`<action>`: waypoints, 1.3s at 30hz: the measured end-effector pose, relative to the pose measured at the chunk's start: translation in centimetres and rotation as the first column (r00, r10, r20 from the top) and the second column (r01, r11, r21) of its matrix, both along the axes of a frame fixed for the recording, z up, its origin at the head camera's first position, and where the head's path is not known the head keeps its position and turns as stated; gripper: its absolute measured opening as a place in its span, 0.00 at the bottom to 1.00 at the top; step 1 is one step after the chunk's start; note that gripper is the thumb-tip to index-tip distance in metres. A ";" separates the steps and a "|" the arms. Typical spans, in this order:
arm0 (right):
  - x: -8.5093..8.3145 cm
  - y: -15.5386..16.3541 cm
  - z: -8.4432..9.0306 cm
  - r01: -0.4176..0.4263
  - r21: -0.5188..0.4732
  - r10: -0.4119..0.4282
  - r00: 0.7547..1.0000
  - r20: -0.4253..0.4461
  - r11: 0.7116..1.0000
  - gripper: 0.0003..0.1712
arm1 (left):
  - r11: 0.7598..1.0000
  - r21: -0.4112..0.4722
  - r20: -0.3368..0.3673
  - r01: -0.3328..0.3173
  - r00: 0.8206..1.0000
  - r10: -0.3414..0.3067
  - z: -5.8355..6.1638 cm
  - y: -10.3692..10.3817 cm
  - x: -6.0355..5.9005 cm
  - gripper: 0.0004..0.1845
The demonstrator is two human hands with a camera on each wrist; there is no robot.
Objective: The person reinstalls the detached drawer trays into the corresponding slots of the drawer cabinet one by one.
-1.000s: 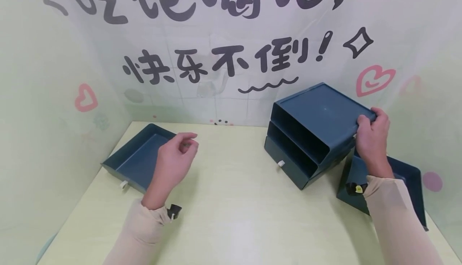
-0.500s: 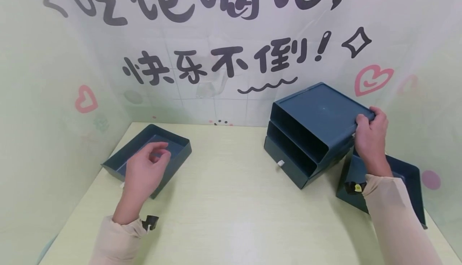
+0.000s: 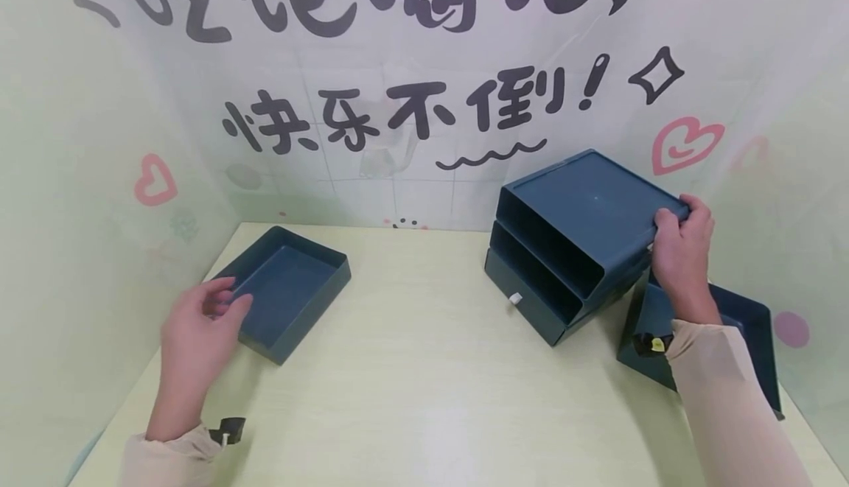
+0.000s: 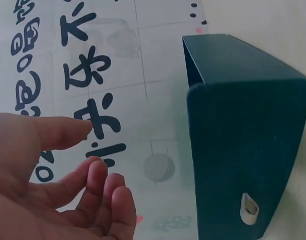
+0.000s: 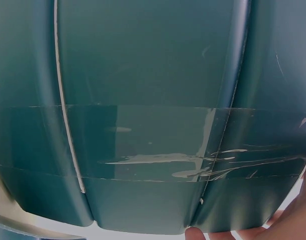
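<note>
A dark blue three-tier drawer unit [image 3: 590,211] stands tilted at the back right, its upper two slots without drawers and its bottom drawer in place. My right hand [image 3: 685,258] grips the unit's top edge on its right side, thumb above. In the right wrist view the unit's side wall [image 5: 153,65] fills most of the frame, with clear tape across it. On the left lies a pulled-out drawer [image 3: 285,306]. My left hand [image 3: 199,340] hovers over its front left corner, fingers loosely bent, holding nothing. The drawer's front carries a small white pull tab [image 4: 249,209].
A second loose drawer [image 3: 764,340] lies at the right, partly behind my right forearm. The pale table [image 3: 411,384] is backed by a printed wall sheet [image 3: 398,52] with lettering, close behind the unit. A side wall [image 3: 66,251] bounds the left.
My left hand has moved left and toward me, from the left drawer's right part to its front left corner, uncovering its right side. The right hand and the drawer unit hold still.
</note>
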State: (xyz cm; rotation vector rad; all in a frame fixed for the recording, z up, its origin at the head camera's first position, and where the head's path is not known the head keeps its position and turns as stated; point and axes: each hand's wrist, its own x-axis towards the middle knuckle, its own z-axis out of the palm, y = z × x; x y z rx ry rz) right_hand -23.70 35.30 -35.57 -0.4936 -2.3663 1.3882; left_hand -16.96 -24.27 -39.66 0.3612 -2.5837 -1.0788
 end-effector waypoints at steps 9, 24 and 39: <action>0.1 -0.2 0.1 0.001 -0.001 -0.001 1.000 0.004 1.000 0.39 | 0.998 0.044 0.161 -0.037 0.986 0.030 -1.4 -2.7 0.7 0.29; 0.1 -0.1 0.1 0.004 -0.005 -0.004 1.000 -0.004 1.000 0.38 | 0.993 0.003 0.482 0.119 0.870 -0.105 -2.9 -4.0 0.2 0.38; 0.2 -0.2 0.0 0.009 -0.007 -0.009 1.000 -0.015 1.000 0.38 | 0.985 -0.091 0.503 0.143 0.861 -0.078 -4.3 -4.8 -1.0 0.37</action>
